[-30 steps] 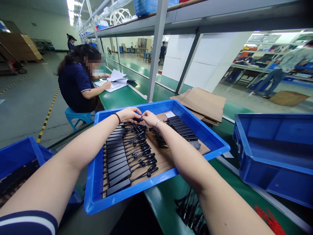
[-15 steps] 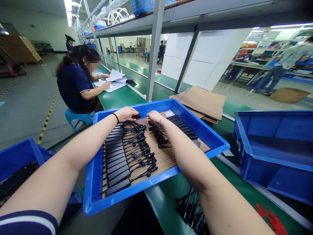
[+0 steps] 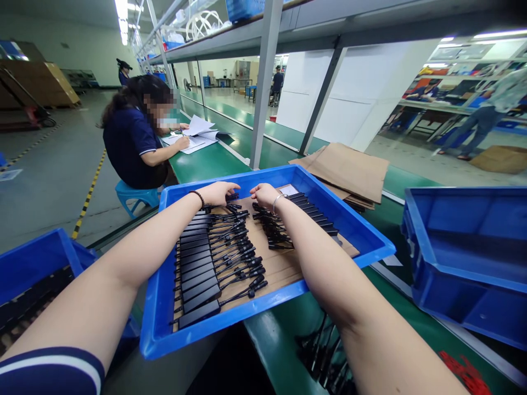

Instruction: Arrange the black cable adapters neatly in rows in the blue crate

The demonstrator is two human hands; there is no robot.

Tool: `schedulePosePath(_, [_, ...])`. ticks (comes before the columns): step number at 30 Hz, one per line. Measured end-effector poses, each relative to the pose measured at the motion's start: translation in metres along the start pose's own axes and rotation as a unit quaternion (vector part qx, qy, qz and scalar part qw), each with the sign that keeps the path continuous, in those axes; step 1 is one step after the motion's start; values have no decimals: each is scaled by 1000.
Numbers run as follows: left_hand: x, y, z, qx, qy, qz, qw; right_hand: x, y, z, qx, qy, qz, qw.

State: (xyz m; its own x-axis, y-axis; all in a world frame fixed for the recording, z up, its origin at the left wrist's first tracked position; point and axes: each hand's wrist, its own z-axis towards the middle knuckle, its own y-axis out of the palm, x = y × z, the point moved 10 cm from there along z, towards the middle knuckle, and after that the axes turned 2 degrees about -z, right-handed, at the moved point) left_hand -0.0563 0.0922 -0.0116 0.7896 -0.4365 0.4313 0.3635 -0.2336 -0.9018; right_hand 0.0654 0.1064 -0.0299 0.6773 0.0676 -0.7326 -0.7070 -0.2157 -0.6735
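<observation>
In the head view, the left hand (image 3: 218,193) is seen at the far side of a blue tray (image 3: 366,258), with its fingers curved above and around dark cable ends (image 3: 233,197); whether these are gripped or only touched cannot be told. The right hand (image 3: 265,196) is held just across from it, well inside the tray's far rim, with thumb and forefinger brought close together; whether anything thin is pinched there cannot be made out. The two hands are kept apart.

Black cabled modules (image 3: 201,293) are laid side by side in a row along the tray's left part, their leads pointed toward the middle. A second row of black modules (image 3: 315,211) is set along the right part, partly covered by the right forearm, with its leads turned inward. Brown cardboard (image 3: 280,269) is spread beneath both rows, and a white slip (image 3: 289,190) is seen near the right wrist.

Brown sheets (image 3: 349,167) are stacked beyond the tray on the green table (image 3: 214,164). A blue crate (image 3: 465,285) is placed to the right, and red items (image 3: 463,373) are scattered nearer. Farther left, papers (image 3: 197,137) are written on by a seated person (image 3: 132,131).
</observation>
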Motion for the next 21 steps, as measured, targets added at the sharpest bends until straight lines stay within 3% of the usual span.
schedulePosePath(3, [15, -4, -6, -5, 31, 82, 996, -1, 1, 3, -9, -7, 13, 1000])
schedulePosePath(6, [25, 9, -11, -60, 16, 112, 992, -3, 1, 3, -13, -14, 3, 1000])
schedulePosePath(9, [26, 25, -14, -106, -10, 127, 986, -5, 3, 1, -26, -15, -26, 999])
schedulePosePath(15, [15, 38, -10, -148, -14, 84, 985, -11, 23, -10, -99, -24, -126, 987])
schedulePosePath(17, [11, 37, -10, -152, -18, 88, 984, -14, 27, -14, -117, -36, -160, 980])
schedulePosePath(21, [18, 29, -10, -104, -16, 104, 989, -18, 34, -21, -148, -60, -207, 965])
